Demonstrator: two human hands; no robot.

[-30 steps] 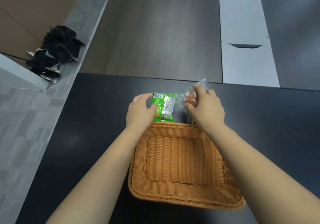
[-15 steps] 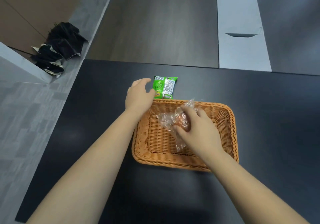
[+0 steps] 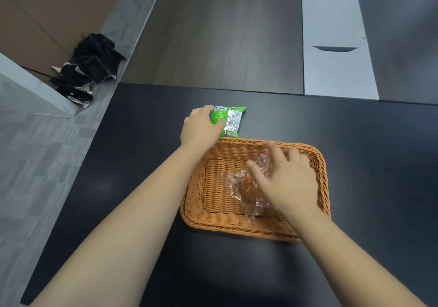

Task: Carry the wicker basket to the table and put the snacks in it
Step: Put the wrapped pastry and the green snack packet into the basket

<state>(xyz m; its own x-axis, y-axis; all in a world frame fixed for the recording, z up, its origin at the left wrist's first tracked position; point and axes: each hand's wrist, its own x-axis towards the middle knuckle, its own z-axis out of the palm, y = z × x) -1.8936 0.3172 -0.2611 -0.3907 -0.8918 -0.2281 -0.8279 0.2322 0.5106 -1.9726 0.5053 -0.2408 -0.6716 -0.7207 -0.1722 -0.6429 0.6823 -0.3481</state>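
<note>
Dark table (image 3: 355, 140) under us, wicker basket (image 3: 203, 188) at centre. Our left hand (image 3: 200, 129) grips green snack packet (image 3: 230, 120) just beyond basket's far rim. Our right hand (image 3: 288, 181), fingers spread and loose, hovers over clear-wrapped snack (image 3: 246, 188) lying inside basket.

Print covers the silver panel on the green snack packet (image 3: 228, 121), which lies under the fingers of the left hand (image 3: 200, 127), but it is too small and blurred to read. No other text, brand, number or sign shows anywhere.
</note>
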